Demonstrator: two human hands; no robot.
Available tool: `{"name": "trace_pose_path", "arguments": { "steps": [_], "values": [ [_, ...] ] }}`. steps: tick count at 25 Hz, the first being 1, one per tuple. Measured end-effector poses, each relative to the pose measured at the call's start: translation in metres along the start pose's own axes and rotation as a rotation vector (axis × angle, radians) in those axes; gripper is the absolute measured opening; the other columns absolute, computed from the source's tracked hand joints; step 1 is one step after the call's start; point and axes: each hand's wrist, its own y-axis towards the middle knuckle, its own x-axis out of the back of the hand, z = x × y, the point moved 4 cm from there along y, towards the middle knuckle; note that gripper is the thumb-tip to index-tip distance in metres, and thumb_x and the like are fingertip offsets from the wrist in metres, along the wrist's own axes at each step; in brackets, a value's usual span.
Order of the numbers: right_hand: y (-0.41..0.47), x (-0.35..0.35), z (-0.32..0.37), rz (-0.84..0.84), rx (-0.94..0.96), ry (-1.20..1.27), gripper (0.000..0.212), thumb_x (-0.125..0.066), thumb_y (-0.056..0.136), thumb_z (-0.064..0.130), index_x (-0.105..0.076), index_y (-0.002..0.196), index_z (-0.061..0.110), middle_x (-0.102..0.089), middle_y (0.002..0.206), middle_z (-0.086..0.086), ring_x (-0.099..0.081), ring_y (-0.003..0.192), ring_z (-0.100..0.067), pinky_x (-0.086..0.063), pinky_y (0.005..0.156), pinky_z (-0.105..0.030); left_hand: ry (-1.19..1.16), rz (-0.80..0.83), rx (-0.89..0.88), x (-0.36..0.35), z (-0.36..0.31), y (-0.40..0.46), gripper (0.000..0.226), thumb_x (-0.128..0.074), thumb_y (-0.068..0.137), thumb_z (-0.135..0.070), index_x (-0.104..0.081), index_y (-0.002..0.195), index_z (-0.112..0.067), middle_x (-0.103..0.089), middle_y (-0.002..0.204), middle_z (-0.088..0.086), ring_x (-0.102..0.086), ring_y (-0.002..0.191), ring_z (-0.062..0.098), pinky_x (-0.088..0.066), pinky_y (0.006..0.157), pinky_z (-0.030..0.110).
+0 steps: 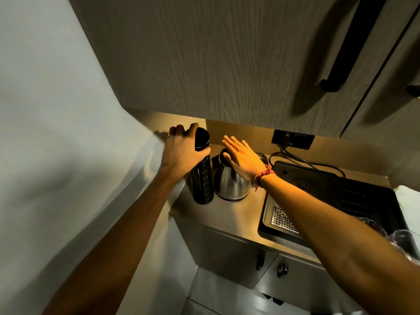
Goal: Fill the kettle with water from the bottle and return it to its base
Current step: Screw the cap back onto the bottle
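Overhead, a wood-grain wall cabinet (227, 60) fills most of the view, with a long black handle (350, 44) on its door, and a pale wall (45, 110) runs down the left side. Below it sits a small counter (229, 214) lit warm from under the cabinet, with grey cupboard doors (229, 253) beneath. Set into the counter on the right is a black sink (336, 196) with a perforated metal strainer (283, 218) in it, partly hidden by the person's right forearm. At the back left of the counter stands the steel kettle (230, 180), upright on its base (229, 197), and just beside it, to its left, a tall dark bottle (202, 176) with measure marks down its side, also upright with its foot on the counter. The left hand (181, 153) is wrapped around the bottle's upper part just under the black cap, fingers curled behind it and thumb across the front. The right hand (242, 159) is flat and spread, fingers straight, lying on top of the kettle over its lid and gripping nothing. A red thread band (264, 175) circles that wrist. Behind the kettle a black wall socket (293, 139) holds a plug, and its cord (302, 161) loops across the counter.
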Motion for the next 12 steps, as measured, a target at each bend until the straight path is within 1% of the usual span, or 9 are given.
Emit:
{"name": "trace_pose_path", "arguments": {
  "steps": [2,4,6,8,10,12],
  "values": [
    [0.005,-0.002,0.011,0.052,0.042,0.036,0.070,-0.024,0.093,0.060,-0.012,0.150,0.023,-0.008,0.161,0.001,-0.003,0.149,-0.015,-0.005,0.123,-0.046,-0.056,0.126,0.025,-0.008,0.012,0.004,0.076,-0.069,0.082,-0.061,-0.045,0.141,-0.018,-0.059,0.127,0.022,-0.053,0.115,0.037,-0.047,0.087,0.039],
    [0.009,-0.007,0.027,0.138,0.099,0.060,0.082,-0.035,0.086,0.067,-0.011,0.150,0.023,-0.010,0.161,-0.001,-0.005,0.149,-0.015,-0.005,0.123,-0.045,-0.162,0.242,0.031,-0.016,0.014,0.008,0.075,-0.071,0.081,-0.058,-0.045,0.140,-0.018,-0.059,0.130,0.019,-0.052,0.117,0.036,-0.043,0.084,0.035],
    [0.014,-0.013,0.043,0.169,0.081,0.118,0.094,-0.046,0.077,0.073,-0.015,0.150,0.022,-0.016,0.160,-0.005,-0.012,0.148,-0.019,-0.012,0.122,-0.046,-0.189,0.319,0.023,-0.019,0.015,0.012,0.075,-0.073,0.080,-0.056,-0.045,0.139,-0.021,-0.059,0.129,0.016,-0.053,0.117,0.034,-0.044,0.083,0.036],
    [0.018,-0.015,0.051,0.165,0.013,0.214,0.100,-0.056,0.070,0.073,-0.020,0.149,0.023,-0.022,0.159,-0.007,-0.019,0.146,-0.025,-0.024,0.118,-0.050,-0.197,0.394,0.021,-0.017,0.018,0.017,0.073,-0.075,0.079,-0.052,-0.042,0.139,-0.025,-0.058,0.129,0.013,-0.052,0.118,0.033,-0.048,0.085,0.039],
    [0.020,-0.014,0.053,0.170,-0.012,0.265,0.099,-0.062,0.068,0.069,-0.024,0.147,0.024,-0.026,0.157,-0.008,-0.023,0.145,-0.026,-0.030,0.115,-0.052,-0.245,0.498,-0.035,-0.013,0.017,0.022,0.069,-0.078,0.080,-0.037,-0.041,0.138,-0.031,-0.056,0.129,0.011,-0.049,0.116,0.029,-0.046,0.083,0.040],
    [0.018,-0.013,0.054,0.176,-0.009,0.265,0.096,-0.064,0.069,0.067,-0.026,0.147,0.024,-0.028,0.157,-0.008,-0.024,0.144,-0.028,-0.030,0.114,-0.054,-0.223,0.602,-0.125,-0.010,0.012,0.024,0.071,-0.076,0.080,-0.016,-0.039,0.137,-0.037,-0.051,0.129,0.011,-0.044,0.115,0.028,-0.041,0.078,0.038]
  ]
}}
